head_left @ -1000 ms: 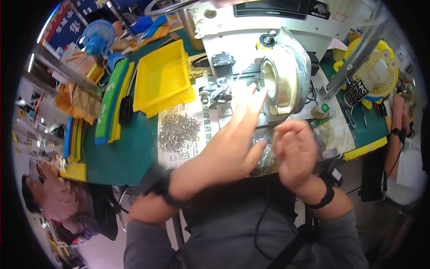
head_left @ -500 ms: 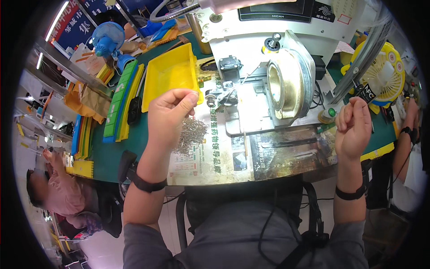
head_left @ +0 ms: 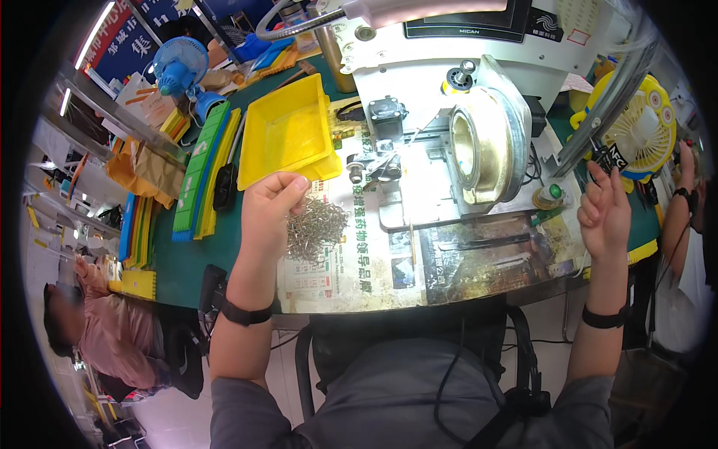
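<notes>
My left hand (head_left: pixel 271 213) is closed in a pinch, thumb against forefinger, at the left edge of a pile of small thin metal pieces (head_left: pixel 320 228). What the fingertips hold, if anything, is too small to make out. Just beyond that hand stands a yellow plastic bin (head_left: pixel 288 131). My right hand (head_left: pixel 604 213) is raised at the right side of the bench, its upper fingers apart and the others partly curled, with nothing visible in it. Between the hands is a white bench machine (head_left: pixel 426 56) with a thick brass-coloured ring wheel (head_left: pixel 486 146) and a small clamp fixture (head_left: pixel 378 168).
Printed paper (head_left: pixel 359 280) covers the near bench. A small green-capped bottle (head_left: pixel 550 196) stands right of the machine, near a yellow fan (head_left: pixel 639 123). Green and yellow trays (head_left: pixel 202 172) and a blue fan (head_left: pixel 179 63) are at left. Other people sit at both sides.
My left hand has moved slightly left and nearer me, away from the fixture. My right hand has shifted right and its fingers have loosened. The view has shifted a little.
</notes>
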{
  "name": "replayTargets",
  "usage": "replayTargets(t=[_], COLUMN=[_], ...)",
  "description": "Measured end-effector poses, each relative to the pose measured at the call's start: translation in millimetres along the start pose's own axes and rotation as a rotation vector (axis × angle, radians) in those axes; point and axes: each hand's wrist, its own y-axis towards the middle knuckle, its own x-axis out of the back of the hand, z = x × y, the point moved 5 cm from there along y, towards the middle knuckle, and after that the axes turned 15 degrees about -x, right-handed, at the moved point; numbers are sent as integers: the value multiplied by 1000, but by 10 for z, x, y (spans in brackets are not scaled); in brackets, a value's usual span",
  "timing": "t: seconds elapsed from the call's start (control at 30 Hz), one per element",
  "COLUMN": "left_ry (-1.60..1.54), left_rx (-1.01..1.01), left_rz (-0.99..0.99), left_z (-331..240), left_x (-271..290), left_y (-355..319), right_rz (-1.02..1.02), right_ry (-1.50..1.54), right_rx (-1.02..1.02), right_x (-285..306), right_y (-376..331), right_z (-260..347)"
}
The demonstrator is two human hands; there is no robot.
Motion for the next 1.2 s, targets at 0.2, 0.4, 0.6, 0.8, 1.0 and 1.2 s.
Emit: replayTargets(t=[0.2,0.4,0.6,0.8,1.0,1.2], left_ry=[13,49,49,-28,51,131], left_rx=[-6,-25,-79,-78,-121,-121], left_rz=[-24,-82,-99,-96,-109,-76], left_z=[46,53,201,176,128,99], left_x=[243,356,799,797,832,824], left_y=[-54,-16,-63,-71,-53,-61], right_rz=[249,152,24,-69,-74,-53], right_ry=[111,88,158,104,-5,-24], right_rx=[-54,106,205,215,165,135], right_x=[93,259,409,359,146,21], right_y=[150,8,58,-7,96,101], right_z=[45,302,347,306,155,113])
